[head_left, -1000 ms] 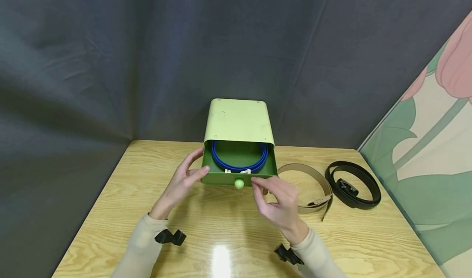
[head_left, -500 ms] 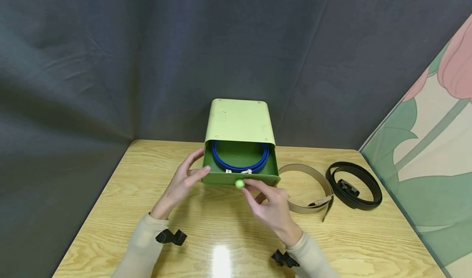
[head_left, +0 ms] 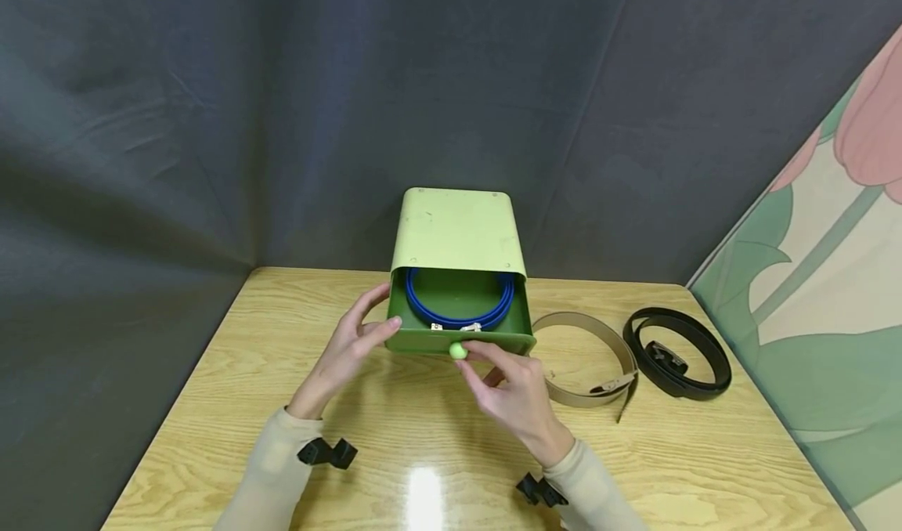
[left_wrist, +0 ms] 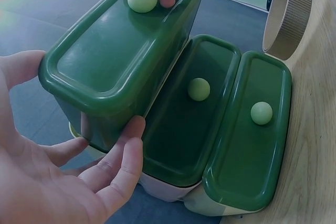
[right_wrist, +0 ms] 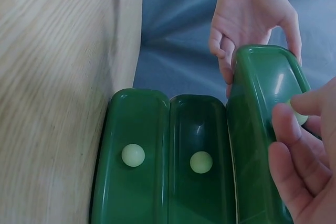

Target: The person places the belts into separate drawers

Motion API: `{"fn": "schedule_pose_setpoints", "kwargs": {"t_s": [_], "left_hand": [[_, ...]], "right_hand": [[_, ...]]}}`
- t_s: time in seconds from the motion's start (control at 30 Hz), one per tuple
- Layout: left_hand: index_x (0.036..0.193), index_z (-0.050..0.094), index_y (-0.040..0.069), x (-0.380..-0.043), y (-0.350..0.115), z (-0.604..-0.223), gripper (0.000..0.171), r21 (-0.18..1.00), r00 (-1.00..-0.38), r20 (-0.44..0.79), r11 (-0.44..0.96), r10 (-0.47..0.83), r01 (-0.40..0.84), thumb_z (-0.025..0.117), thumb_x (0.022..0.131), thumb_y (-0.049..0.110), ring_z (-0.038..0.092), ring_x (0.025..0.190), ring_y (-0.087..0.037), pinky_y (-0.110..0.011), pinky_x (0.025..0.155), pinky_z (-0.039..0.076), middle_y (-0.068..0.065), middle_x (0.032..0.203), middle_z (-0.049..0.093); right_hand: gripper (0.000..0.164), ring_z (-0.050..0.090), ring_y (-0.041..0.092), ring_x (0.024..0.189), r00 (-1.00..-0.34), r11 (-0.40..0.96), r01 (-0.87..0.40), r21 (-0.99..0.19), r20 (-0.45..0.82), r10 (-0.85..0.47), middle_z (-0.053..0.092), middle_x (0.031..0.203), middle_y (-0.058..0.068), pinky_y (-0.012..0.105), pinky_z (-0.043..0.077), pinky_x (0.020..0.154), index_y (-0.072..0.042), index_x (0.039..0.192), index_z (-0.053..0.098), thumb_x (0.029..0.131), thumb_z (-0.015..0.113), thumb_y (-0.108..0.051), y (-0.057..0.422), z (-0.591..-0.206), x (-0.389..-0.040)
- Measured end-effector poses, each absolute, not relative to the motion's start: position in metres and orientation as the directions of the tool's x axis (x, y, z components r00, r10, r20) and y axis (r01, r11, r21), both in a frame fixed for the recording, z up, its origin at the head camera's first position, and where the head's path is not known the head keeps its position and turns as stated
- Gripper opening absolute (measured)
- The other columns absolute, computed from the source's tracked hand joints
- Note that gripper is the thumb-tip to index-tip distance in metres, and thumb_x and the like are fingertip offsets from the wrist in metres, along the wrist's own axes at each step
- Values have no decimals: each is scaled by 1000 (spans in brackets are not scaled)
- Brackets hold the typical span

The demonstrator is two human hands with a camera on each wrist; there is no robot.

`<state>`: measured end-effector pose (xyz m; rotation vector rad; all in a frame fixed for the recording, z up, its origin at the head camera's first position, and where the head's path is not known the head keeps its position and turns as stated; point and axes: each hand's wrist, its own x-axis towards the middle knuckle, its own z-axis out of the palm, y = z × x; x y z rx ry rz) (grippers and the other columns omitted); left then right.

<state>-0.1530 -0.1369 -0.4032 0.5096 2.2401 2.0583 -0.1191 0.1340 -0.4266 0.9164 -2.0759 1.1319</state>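
Observation:
A small pale-green cabinet [head_left: 458, 229] stands with its green top drawer [head_left: 423, 343] pulled out. A coiled blue strap [head_left: 458, 319] with silver metal ends lies inside the drawer. My right hand [head_left: 517, 398] pinches the drawer's round light-green knob [head_left: 457, 351] between thumb and index finger. At the drawer's left side is my left hand [head_left: 345, 351], fingers spread. In the left wrist view its thumb touches the front rim of the drawer [left_wrist: 94, 61], and the other fingertips rest along its side and lower edge.
Beneath the top drawer, the middle drawer [left_wrist: 176, 140] and bottom drawer [left_wrist: 241, 166] are closed. To the right on the wooden table [head_left: 395, 453] lie a coiled tan belt [head_left: 613, 343] and a coiled black belt [head_left: 715, 355]. A dark curtain [head_left: 451, 77] hangs behind.
My right hand has moved left from the right part of the drawer front to the knob and now pinches it. The left hand has stayed in place.

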Motion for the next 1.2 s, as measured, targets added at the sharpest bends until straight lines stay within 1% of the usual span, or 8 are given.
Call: {"fn": "schedule_pose_setpoints", "kwargs": {"t_s": [0.13,0.3,0.43,0.53,0.77,0.9,1.03,1.2], "left_hand": [[168,29,6,-153,-137,-403,68,978,-942,182,53,281,204,57,107,17,69,111,-16,-24,91,56,-23,172,27],[168,29,7,-153,-138,-404,68,978,-942,178,56,286,202,56,108,19,69,120,-31,-24,94,56,-22,173,26],[169,28,9,-153,-139,-404,68,978,-940,177,57,293,202,55,108,20,67,124,-37,-24,96,55,-22,173,25],[169,28,8,-153,-139,-404,67,976,-937,182,59,299,209,55,109,19,68,122,-32,-25,95,55,-22,174,25],[168,29,8,-154,-140,-404,65,971,-937,196,76,290,226,54,109,19,68,112,-11,-28,91,57,-20,174,27],[168,31,7,-154,-139,-403,64,970,-937,199,77,286,229,54,109,20,68,111,-10,-29,89,58,-20,173,28],[168,31,7,-154,-139,-404,64,973,-940,193,70,280,220,54,109,20,67,112,-11,-26,88,58,-20,173,29],[167,31,6,-155,-138,-404,64,975,-943,190,60,273,214,54,109,19,68,109,-9,-24,88,57,-21,173,29]], "right_hand": [[26,69,8,53,-577,403,-797,-451,767,-283,83,94,14,8,49,49,-1,110,79,84,82,5,133,-426,-120],[30,66,6,51,-537,403,-819,-409,794,-285,82,92,14,9,48,48,-1,109,79,81,83,9,133,-426,-122],[30,65,5,50,-540,404,-816,-412,792,-283,83,92,14,8,47,47,-1,109,80,81,84,9,134,-425,-122],[30,63,4,49,-540,408,-815,-411,794,-279,83,92,14,8,47,47,-2,109,80,81,84,9,134,-425,-122],[28,62,4,50,-537,426,-809,-405,804,-254,83,91,12,10,47,47,-2,108,80,82,84,8,134,-423,-126],[27,62,4,50,-547,438,-798,-415,804,-234,82,89,12,11,48,48,-2,107,81,82,85,8,133,-422,-128],[26,62,5,49,-561,445,-786,-428,797,-225,82,88,12,11,49,48,-1,107,81,83,84,7,131,-421,-128],[25,59,3,47,-574,458,-773,-439,791,-211,81,86,10,12,47,46,-3,108,81,84,84,5,129,-421,-130]]}}
